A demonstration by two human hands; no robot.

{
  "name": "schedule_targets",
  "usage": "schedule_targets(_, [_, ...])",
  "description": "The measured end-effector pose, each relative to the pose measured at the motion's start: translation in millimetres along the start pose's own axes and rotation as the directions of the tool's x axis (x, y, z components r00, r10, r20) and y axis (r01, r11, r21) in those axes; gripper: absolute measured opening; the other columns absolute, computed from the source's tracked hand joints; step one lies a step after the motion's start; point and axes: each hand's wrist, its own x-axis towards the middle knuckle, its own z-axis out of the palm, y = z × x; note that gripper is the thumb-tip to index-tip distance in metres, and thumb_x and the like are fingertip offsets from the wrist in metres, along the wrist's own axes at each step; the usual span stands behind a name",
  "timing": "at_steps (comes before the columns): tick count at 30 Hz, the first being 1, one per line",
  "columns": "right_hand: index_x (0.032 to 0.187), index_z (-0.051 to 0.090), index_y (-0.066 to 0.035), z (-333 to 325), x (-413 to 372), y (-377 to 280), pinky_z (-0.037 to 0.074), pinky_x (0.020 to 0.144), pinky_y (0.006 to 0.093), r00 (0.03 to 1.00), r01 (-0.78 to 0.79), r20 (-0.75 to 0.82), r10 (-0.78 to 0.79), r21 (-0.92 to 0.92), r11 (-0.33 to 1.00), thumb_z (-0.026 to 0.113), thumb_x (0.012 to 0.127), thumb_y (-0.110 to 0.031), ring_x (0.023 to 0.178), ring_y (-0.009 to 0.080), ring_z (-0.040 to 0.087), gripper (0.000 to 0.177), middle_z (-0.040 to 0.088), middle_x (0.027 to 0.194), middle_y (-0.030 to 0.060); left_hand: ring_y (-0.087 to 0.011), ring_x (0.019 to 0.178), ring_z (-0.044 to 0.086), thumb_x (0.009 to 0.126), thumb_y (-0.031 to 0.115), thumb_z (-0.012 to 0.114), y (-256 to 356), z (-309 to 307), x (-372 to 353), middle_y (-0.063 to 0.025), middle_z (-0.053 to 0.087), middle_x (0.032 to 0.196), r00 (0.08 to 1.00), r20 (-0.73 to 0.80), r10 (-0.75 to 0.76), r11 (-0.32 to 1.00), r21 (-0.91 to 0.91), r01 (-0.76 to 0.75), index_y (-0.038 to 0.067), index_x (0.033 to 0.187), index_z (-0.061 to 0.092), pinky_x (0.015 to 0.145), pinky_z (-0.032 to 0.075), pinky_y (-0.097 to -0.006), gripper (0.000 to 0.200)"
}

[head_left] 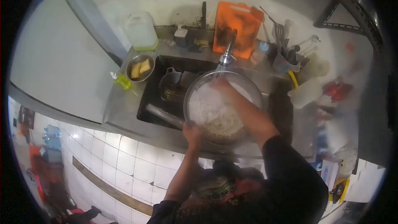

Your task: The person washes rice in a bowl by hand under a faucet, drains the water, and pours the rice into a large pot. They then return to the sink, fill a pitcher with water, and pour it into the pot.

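Note:
A large round metal bowl (260, 99) sits over the sink beneath the tap (227, 59). It contains white cloudy water and a pale grainy mass that looks like rice (222, 123). My left hand (192, 135) grips the bowl's rim at the near left. Reaching across the bowl, my right hand (222, 85) is at the far side of the white contents, just below the tap. Its fingers are blurred and partly hidden, so their shape does not show.
Pots (171, 84) lie in the dark sink (149, 107). On the counter are a small bowl with yellow sponges (141, 69), a green soap bottle (122, 81), a jerrycan (141, 32), an orange cutting board (238, 20) and a utensil holder (286, 63). A white jug (306, 93) stands at right.

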Motion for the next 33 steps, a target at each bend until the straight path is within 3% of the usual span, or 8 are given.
schedule_targets(5, [0.108,0.062,-0.004,72,26,3,0.045,0.089,0.0422,0.995,0.029,0.092,-0.032,0.03,0.999,0.054,0.081,-0.047,0.105,0.0327,0.058,0.051,0.061,0.113,0.0205,-0.0124,0.06,0.048,0.071,0.005,0.053,-17,-2,6,-0.0021,0.055,0.069,0.986,0.051,0.157,0.987,0.033,-0.159,-0.002,0.087,0.057,0.056,0.043,-0.0284,0.018])
schedule_targets(7, [0.105,0.063,-0.002,17,-35,-33,0.045,0.088,0.042,0.983,0.058,0.148,-0.11,0.321,0.945,0.057,0.079,-0.047,0.104,0.0306,0.058,0.053,0.06,0.113,0.0227,-0.0128,0.061,0.048,0.071,0.006,0.052,-21,-2,7,-0.0031,0.055,0.069,0.985,0.045,0.169,0.985,0.019,-0.17,-0.002,0.087,0.057,0.057,0.043,-0.029,0.018])
schedule_targets(11, [0.105,0.066,-0.003,-31,-54,-29,0.046,0.084,0.042,0.908,-0.028,0.414,-0.058,0.198,0.98,0.065,0.075,-0.037,0.094,0.029,0.062,0.045,0.066,0.102,0.0174,-0.0134,0.068,0.048,0.074,0.007,0.052,-20,-3,7,-0.0033,0.055,0.074,0.988,0.089,0.125,0.992,-0.011,-0.124,-0.001,0.09,0.055,0.061,0.043,-0.0292,0.018])
schedule_targets(14, [0.099,0.066,-0.001,-51,-37,-30,0.049,0.082,0.0416,0.996,-0.07,0.047,0.077,-0.135,0.988,0.058,0.081,-0.039,0.097,0.0342,0.062,0.043,0.064,0.106,0.0198,-0.0132,0.07,0.048,0.074,0.006,0.053,-2,-6,1,-0.0021,0.055,0.078,0.994,0.105,0.036,0.994,0.095,-0.046,0.0,0.091,0.053,0.062,0.043,-0.0282,0.018])
schedule_targets(21, [0.09,0.068,-0.004,67,49,-87,0.049,0.077,0.0467,0.901,-0.33,-0.22,0.374,0.21,0.92,0.062,0.075,-0.028,0.09,0.0333,0.064,0.029,0.066,0.094,0.0184,-0.0167,0.066,0.049,0.073,0.005,0.053,-37,-4,11,-0.0087,0.056,0.075,0.991,0.109,0.072,0.996,0.041,-0.077,-0.005,0.088,0.054,0.058,0.043,-0.033,0.018])
schedule_targets(25, [0.104,0.067,-0.011,58,-44,-127,0.035,0.094,0.0576,0.982,-0.183,-0.078,0.171,-0.19,0.964,0.058,0.08,-0.035,0.112,0.0346,0.053,0.035,0.059,0.118,0.0147,-0.0172,0.066,0.05,0.074,0.003,0.05,-28,-4,4,-0.0077,0.057,0.076,0.993,0.095,0.066,0.997,0.033,-0.069,-0.005,0.089,0.054,0.057,0.044,-0.0318,0.017])
schedule_targets(29, [0.118,0.061,-0.014,70,-104,-69,0.01,0.105,0.0647,0.941,0.06,-0.3,-0.157,-0.309,0.949,0.052,0.085,-0.039,0.126,0.0363,0.039,0.042,0.055,0.123,0.0107,-0.0131,0.067,0.051,0.076,0.003,0.048,24,4,-9,-0.0052,0.057,0.078,0.992,0.094,0.082,0.997,-0.022,-0.081,-0.003,0.09,0.054,0.056,0.044,-0.0288,0.016])
schedule_targets(33, [0.126,0.053,-0.016,22,-121,-45,0.022,0.098,0.069,0.919,-0.149,-0.394,-0.026,-0.407,0.901,0.061,0.079,-0.037,0.124,0.0357,0.04,0.052,0.053,0.125,0.0086,-0.0104,0.065,0.05,0.078,0.004,0.049,2,2,-5,-0.0038,0.057,0.078,0.99,0.137,0.032,0.969,-0.245,0.003,-0.002,0.091,0.055,0.055,0.042,-0.027,0.015])
